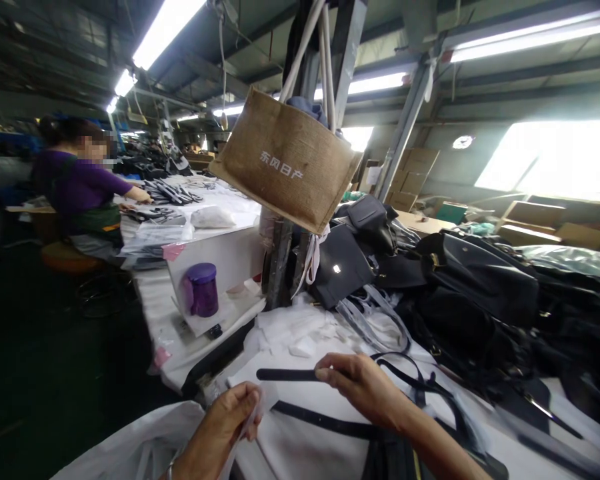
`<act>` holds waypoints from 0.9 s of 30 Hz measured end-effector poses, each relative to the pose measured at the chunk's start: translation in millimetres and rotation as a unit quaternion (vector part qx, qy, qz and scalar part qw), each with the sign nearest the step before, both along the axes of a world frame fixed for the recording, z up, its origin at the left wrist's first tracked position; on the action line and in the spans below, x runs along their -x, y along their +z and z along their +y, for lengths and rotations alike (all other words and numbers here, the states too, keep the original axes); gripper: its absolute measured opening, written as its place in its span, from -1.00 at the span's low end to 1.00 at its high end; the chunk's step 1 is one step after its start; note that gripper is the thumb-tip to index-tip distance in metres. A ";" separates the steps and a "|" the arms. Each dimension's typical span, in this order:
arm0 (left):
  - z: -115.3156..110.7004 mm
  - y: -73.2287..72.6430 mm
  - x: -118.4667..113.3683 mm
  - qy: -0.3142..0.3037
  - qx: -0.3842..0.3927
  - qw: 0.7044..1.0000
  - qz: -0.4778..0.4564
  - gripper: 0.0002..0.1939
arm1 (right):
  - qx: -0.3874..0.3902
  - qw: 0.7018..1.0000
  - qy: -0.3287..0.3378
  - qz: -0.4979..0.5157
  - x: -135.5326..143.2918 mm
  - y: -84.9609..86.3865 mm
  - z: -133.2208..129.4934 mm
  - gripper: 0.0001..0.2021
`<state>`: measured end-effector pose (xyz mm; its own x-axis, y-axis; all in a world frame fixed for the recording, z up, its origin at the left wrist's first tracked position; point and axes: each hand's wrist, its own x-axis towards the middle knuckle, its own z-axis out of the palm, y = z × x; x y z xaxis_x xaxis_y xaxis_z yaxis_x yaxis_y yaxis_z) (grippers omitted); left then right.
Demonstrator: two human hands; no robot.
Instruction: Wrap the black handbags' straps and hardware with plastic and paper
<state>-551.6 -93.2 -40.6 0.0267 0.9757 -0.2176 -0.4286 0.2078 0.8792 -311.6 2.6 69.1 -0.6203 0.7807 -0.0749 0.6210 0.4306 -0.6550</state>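
Fingers of the right hand (359,383) pinched a smooth black strap (286,375), round-ended, above the white-covered table (300,437); the left hand's (230,419) closed on thin translucent film (264,402). A coarse brown burlap bag (287,160) hung beyond, printed "东风日产" in white.
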 end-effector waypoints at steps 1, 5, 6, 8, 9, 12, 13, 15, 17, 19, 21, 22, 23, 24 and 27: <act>-0.9 1.9 0.4 -0.004 0.005 1.000 -0.017 -0.68 | 0.009 1.000 -0.007 0.002 -1.8 1.7 -1.0 -0.68; -2.1 5.9 2.0 -0.013 0.003 0.999 -0.049 -0.66 | 0.015 1.000 -0.022 0.000 -10.3 7.8 -3.2 -0.64; -1.7 5.5 2.5 -0.008 0.003 0.999 -0.048 -0.65 | 0.013 1.000 -0.024 -0.002 -12.2 9.3 -3.8 -0.64; -0.1 2.9 3.9 -0.002 0.000 0.999 -0.049 -0.63 | 0.012 1.000 -0.025 -0.006 -15.5 11.6 -5.6 -0.65; 1.0 0.9 4.9 -0.001 -0.005 0.999 -0.051 -0.61 | 0.013 1.000 -0.026 -0.008 -16.9 12.1 -6.5 -0.66; 3.8 -5.5 8.2 -0.010 -0.017 0.999 -0.043 -0.62 | 0.015 1.000 -0.021 -0.003 -20.1 11.8 -9.4 -0.68; 4.3 -6.9 9.2 -0.013 -0.016 0.999 -0.039 -0.63 | 0.016 1.000 -0.018 0.000 -20.9 11.5 -10.3 -0.68; 4.5 -8.0 10.7 -0.011 -0.007 0.999 -0.033 -0.62 | 0.018 1.000 -0.013 0.008 -22.0 11.0 -11.8 -0.68; 4.0 -7.3 11.4 0.000 0.002 1.000 -0.030 -0.61 | 0.019 1.000 -0.009 0.012 -22.8 11.2 -13.2 -0.68; 3.5 -6.9 11.7 0.010 0.006 1.000 -0.023 -0.60 | 0.018 1.000 -0.006 0.012 -23.4 11.9 -14.4 -0.69; 3.5 -8.3 11.6 0.007 0.005 1.000 -0.016 -0.57 | 0.016 1.000 -0.009 0.006 -23.5 12.3 -15.7 -0.69; 3.7 -10.0 11.4 0.007 0.004 1.000 -0.015 -0.56 | 0.016 1.000 -0.010 0.001 -23.4 12.4 -16.3 -0.70; 4.2 -12.3 11.3 0.010 0.000 1.000 -0.017 -0.56 | 0.017 1.000 -0.013 -0.004 -23.2 12.4 -16.8 -0.70; 4.8 -15.1 11.3 0.016 -0.006 1.000 -0.021 -0.57 | 0.019 1.000 -0.014 -0.007 -22.9 12.4 -17.2 -0.71; 7.2 -24.4 12.0 0.025 -0.032 0.999 -0.023 -0.57 | 0.020 1.000 -0.013 -0.007 -22.4 12.2 -17.7 -0.73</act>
<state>-563.7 -86.0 -65.0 -0.0144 0.9880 -0.1537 -0.4775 0.1282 0.8692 -289.3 -15.0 81.3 -0.5983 0.7928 -0.1157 0.6414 0.3875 -0.6621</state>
